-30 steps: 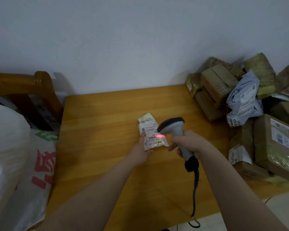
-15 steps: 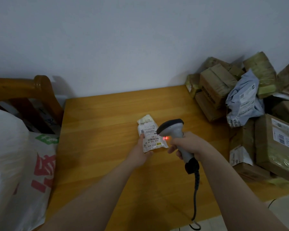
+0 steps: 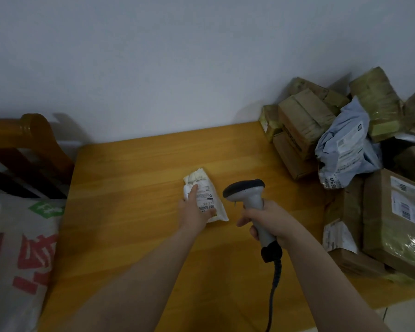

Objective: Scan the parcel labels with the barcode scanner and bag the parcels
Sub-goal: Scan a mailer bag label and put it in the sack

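Above the table (image 3: 130, 188), left hand (image 3: 193, 213) grip pinches parcel (image 3: 207, 195); right hand (image 3: 272, 222) grip clamps scanner (image 3: 246, 190).

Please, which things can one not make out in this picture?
Head view only:
- Small white soft parcel: label print too small; left hand covers its near left corner, grip or press unclear.
- Grey handheld barcode scanner: window faces away; right hand wraps its handle.
- Black cable: end cut by bottom edge.
- White woven sack with red print: blurred, cut by left edge.
- Brown cardboard parcels: pile cut by right edge.
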